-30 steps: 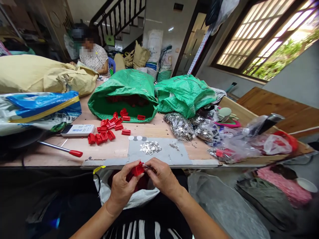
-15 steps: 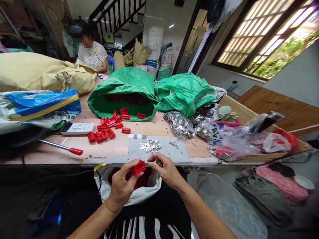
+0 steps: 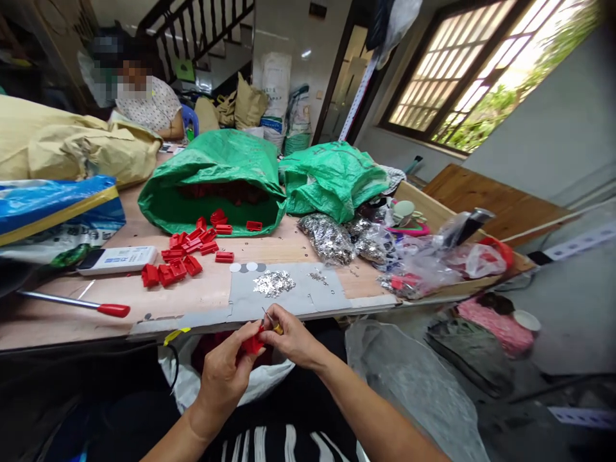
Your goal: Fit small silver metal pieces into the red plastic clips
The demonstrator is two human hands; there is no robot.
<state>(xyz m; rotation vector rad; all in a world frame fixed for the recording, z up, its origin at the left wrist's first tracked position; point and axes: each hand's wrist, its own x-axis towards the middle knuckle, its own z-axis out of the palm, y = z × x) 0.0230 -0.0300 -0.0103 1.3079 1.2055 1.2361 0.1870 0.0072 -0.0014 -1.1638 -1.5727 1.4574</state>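
Left hand [image 3: 226,366]: fingers clamped on a red block [image 3: 251,345], above the white bag [image 3: 262,383].
Right hand [image 3: 291,338]: fingers closed around a tool [image 3: 278,328], fingertips apparently at the block.
Change: hands were apart half a second ago; work seems back on the block.
Mat [image 3: 240,296]: silver pieces [image 3: 274,283]; loose blocks [image 3: 185,245] lie left.

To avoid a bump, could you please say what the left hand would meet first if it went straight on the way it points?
Most likely the right hand, just ahead of the red piece that the left hand holds; they look close or touching, though depth is unclear.
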